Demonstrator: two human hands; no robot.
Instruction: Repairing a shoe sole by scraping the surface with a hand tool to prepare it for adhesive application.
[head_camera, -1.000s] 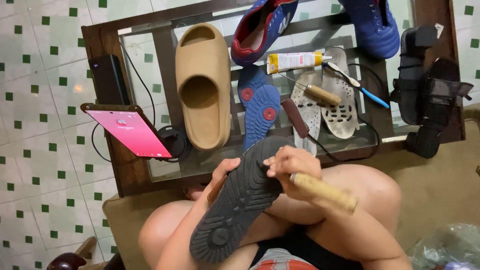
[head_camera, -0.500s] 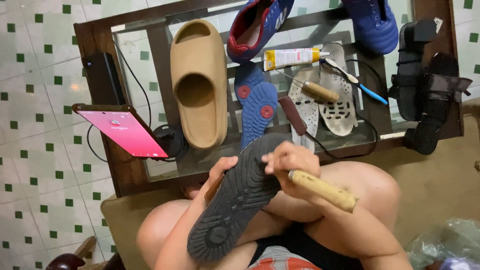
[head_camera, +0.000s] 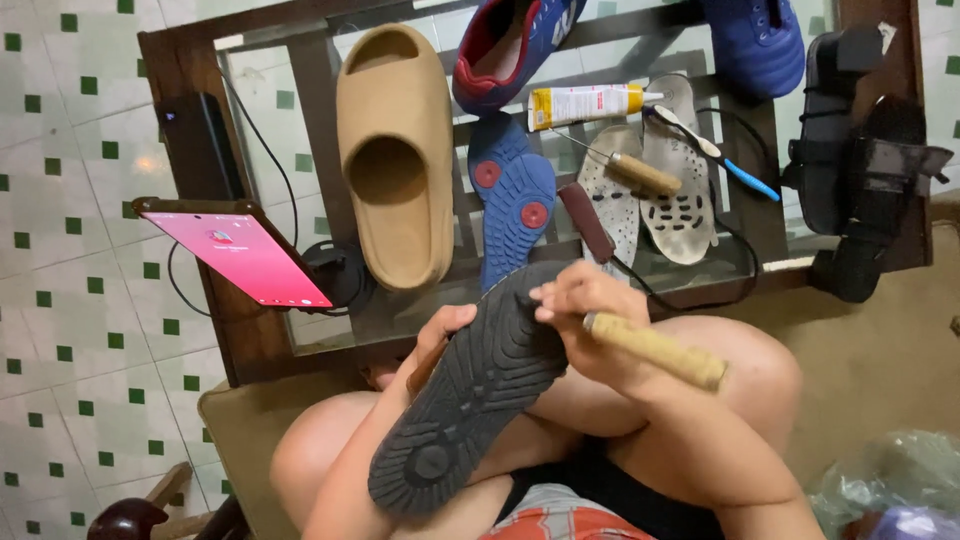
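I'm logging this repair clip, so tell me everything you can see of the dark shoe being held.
The shoe is dark grey to black, turned sole-up over the person's lap and lying on a slant, toe toward the table. Its rubbery-looking tread has blocky lugs and a round patch at the heel end. The upper is hidden. The left hand grips its left edge; the right hand, which holds a wooden tool handle, presses on the toe end.

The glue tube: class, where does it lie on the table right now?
The glue tube lies near the table's far edge, between the red-lined shoe and the pale insoles.
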